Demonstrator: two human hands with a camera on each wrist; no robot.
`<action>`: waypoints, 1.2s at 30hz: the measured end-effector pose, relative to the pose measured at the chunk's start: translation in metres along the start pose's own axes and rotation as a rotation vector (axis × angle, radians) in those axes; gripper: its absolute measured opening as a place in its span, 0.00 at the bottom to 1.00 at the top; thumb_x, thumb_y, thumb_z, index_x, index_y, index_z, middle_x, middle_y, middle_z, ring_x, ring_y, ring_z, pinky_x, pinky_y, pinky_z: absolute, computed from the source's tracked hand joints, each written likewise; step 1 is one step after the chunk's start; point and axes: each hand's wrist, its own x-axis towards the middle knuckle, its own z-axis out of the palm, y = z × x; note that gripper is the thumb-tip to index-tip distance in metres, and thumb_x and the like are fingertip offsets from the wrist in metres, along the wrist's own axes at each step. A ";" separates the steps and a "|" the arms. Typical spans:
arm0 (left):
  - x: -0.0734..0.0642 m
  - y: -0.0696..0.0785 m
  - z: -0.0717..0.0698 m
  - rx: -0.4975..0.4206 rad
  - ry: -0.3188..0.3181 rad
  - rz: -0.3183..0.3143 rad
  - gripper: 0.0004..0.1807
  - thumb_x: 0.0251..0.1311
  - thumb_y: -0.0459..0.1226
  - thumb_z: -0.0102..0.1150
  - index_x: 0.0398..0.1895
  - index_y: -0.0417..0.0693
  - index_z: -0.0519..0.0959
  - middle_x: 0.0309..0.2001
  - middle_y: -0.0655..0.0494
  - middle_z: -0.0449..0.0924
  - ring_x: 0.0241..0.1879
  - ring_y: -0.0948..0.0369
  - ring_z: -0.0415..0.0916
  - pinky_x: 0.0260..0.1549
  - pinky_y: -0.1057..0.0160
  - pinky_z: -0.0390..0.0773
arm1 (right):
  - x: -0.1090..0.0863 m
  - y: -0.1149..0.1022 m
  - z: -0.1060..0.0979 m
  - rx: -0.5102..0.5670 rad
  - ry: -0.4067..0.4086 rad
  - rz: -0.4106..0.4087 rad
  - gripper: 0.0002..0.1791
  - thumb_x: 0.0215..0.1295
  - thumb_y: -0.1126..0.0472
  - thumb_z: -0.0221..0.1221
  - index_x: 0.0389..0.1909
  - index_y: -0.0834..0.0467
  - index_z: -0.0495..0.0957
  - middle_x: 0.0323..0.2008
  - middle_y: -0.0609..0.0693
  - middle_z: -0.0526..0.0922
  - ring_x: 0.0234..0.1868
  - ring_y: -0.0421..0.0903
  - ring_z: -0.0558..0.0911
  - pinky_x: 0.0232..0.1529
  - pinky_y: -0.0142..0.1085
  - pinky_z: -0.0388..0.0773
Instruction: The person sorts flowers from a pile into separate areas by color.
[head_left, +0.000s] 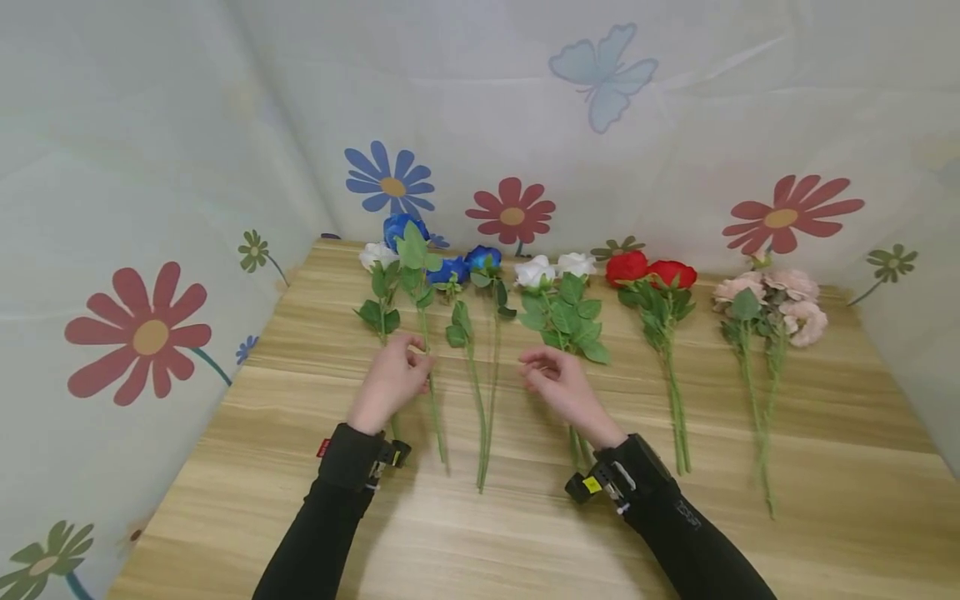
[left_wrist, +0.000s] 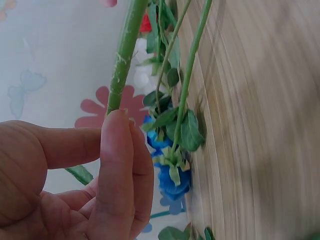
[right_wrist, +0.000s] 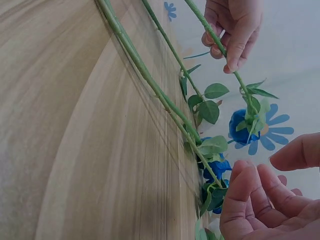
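My left hand (head_left: pixel 392 377) pinches the green stem (left_wrist: pixel 122 62) of a blue rose (head_left: pixel 405 232) between thumb and fingers. In the right wrist view that rose's bloom (right_wrist: pixel 244 127) hangs clear of the tabletop. Under the left hand lies a white rose (head_left: pixel 377 256), its stem partly hidden. Two other blue roses, one left (head_left: pixel 450 272) and one right (head_left: pixel 483 257), lie side by side between the hands. My right hand (head_left: pixel 564 385) hovers over the stems of two white roses (head_left: pixel 535 272), thumb apart from its loosely bent fingers, holding nothing.
Red roses (head_left: pixel 671 274) and pale pink flowers (head_left: pixel 802 321) lie farther right on the wooden table (head_left: pixel 465 550). A white cloth (head_left: pixel 465 100) printed with flowers and a butterfly hangs behind the table and along its sides.
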 end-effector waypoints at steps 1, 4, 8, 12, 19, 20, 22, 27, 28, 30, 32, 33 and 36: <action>0.001 0.002 0.003 -0.002 -0.003 0.008 0.19 0.72 0.37 0.54 0.62 0.37 0.70 0.35 0.43 0.79 0.32 0.46 0.85 0.31 0.59 0.85 | -0.001 0.000 -0.001 -0.008 0.003 -0.003 0.16 0.69 0.71 0.51 0.54 0.73 0.75 0.45 0.68 0.82 0.38 0.42 0.83 0.42 0.29 0.82; 0.003 0.006 0.011 0.003 -0.010 0.039 0.19 0.71 0.36 0.55 0.60 0.35 0.71 0.33 0.43 0.80 0.30 0.46 0.85 0.28 0.62 0.83 | -0.003 0.003 -0.003 -0.016 0.009 -0.013 0.16 0.69 0.70 0.52 0.54 0.73 0.76 0.45 0.68 0.82 0.41 0.49 0.84 0.43 0.32 0.83; 0.005 0.009 0.023 0.036 -0.017 0.068 0.18 0.71 0.36 0.56 0.58 0.36 0.73 0.31 0.45 0.83 0.27 0.49 0.85 0.24 0.66 0.79 | -0.006 0.008 -0.006 -0.037 0.013 -0.014 0.15 0.69 0.71 0.52 0.54 0.73 0.76 0.46 0.69 0.81 0.44 0.55 0.84 0.43 0.31 0.83; 0.007 0.012 0.035 0.061 -0.025 0.084 0.17 0.70 0.37 0.56 0.58 0.37 0.74 0.30 0.47 0.83 0.25 0.52 0.85 0.23 0.66 0.76 | -0.009 0.011 -0.009 -0.048 0.012 -0.014 0.16 0.68 0.72 0.51 0.54 0.74 0.76 0.46 0.70 0.81 0.44 0.56 0.84 0.43 0.30 0.83; 0.010 0.019 0.050 0.075 -0.063 0.119 0.15 0.71 0.36 0.56 0.56 0.37 0.75 0.27 0.50 0.81 0.20 0.58 0.79 0.21 0.66 0.72 | -0.011 0.016 -0.014 -0.037 0.007 -0.004 0.17 0.70 0.71 0.50 0.56 0.73 0.75 0.47 0.69 0.81 0.47 0.59 0.84 0.46 0.35 0.85; 0.010 0.019 0.052 0.076 -0.069 0.120 0.15 0.71 0.36 0.56 0.56 0.37 0.75 0.26 0.50 0.81 0.19 0.59 0.78 0.21 0.66 0.71 | -0.012 0.016 -0.015 -0.037 0.007 -0.006 0.17 0.70 0.71 0.50 0.56 0.74 0.75 0.47 0.69 0.81 0.48 0.59 0.84 0.46 0.35 0.85; 0.012 0.018 0.056 0.082 -0.081 0.119 0.16 0.71 0.36 0.56 0.56 0.37 0.74 0.26 0.50 0.81 0.19 0.60 0.77 0.20 0.66 0.70 | -0.012 0.016 -0.015 -0.033 0.005 -0.010 0.17 0.70 0.71 0.50 0.56 0.74 0.74 0.47 0.69 0.81 0.48 0.60 0.84 0.46 0.35 0.85; 0.017 0.013 0.065 0.116 -0.101 0.103 0.12 0.70 0.36 0.57 0.51 0.38 0.75 0.23 0.53 0.79 0.17 0.61 0.75 0.17 0.67 0.68 | -0.012 0.016 -0.015 -0.035 0.005 -0.016 0.16 0.70 0.71 0.50 0.55 0.74 0.75 0.46 0.69 0.81 0.47 0.60 0.84 0.46 0.37 0.85; 0.018 0.012 0.066 0.124 -0.104 0.098 0.11 0.70 0.36 0.58 0.49 0.38 0.76 0.22 0.53 0.79 0.17 0.62 0.75 0.17 0.67 0.68 | -0.012 0.016 -0.015 -0.037 0.007 -0.014 0.16 0.70 0.71 0.50 0.55 0.74 0.75 0.46 0.69 0.81 0.47 0.60 0.84 0.46 0.36 0.85; 0.019 0.010 0.068 0.137 -0.107 0.089 0.10 0.69 0.37 0.59 0.47 0.39 0.76 0.20 0.54 0.78 0.16 0.62 0.75 0.17 0.67 0.68 | -0.012 0.016 -0.016 -0.037 0.009 -0.011 0.16 0.70 0.71 0.50 0.55 0.74 0.75 0.46 0.69 0.81 0.47 0.59 0.84 0.45 0.35 0.84; 0.019 0.009 0.070 0.147 -0.105 0.086 0.11 0.69 0.37 0.60 0.46 0.38 0.76 0.19 0.54 0.78 0.15 0.62 0.75 0.16 0.67 0.68 | -0.012 0.016 -0.016 -0.033 0.010 -0.008 0.16 0.70 0.71 0.51 0.55 0.74 0.75 0.46 0.69 0.81 0.47 0.59 0.84 0.45 0.34 0.84; 0.019 0.009 0.070 0.150 -0.105 0.084 0.11 0.68 0.37 0.60 0.46 0.38 0.76 0.19 0.54 0.77 0.14 0.62 0.74 0.16 0.67 0.68 | -0.012 0.017 -0.016 -0.032 0.010 -0.006 0.16 0.70 0.71 0.51 0.55 0.74 0.75 0.46 0.69 0.81 0.46 0.59 0.84 0.45 0.34 0.84; 0.018 0.009 0.070 0.150 -0.104 0.076 0.12 0.68 0.38 0.60 0.47 0.38 0.76 0.19 0.55 0.77 0.14 0.63 0.74 0.16 0.67 0.68 | -0.011 0.017 -0.016 -0.024 0.010 -0.003 0.16 0.70 0.71 0.51 0.55 0.74 0.75 0.46 0.69 0.81 0.46 0.59 0.84 0.45 0.35 0.84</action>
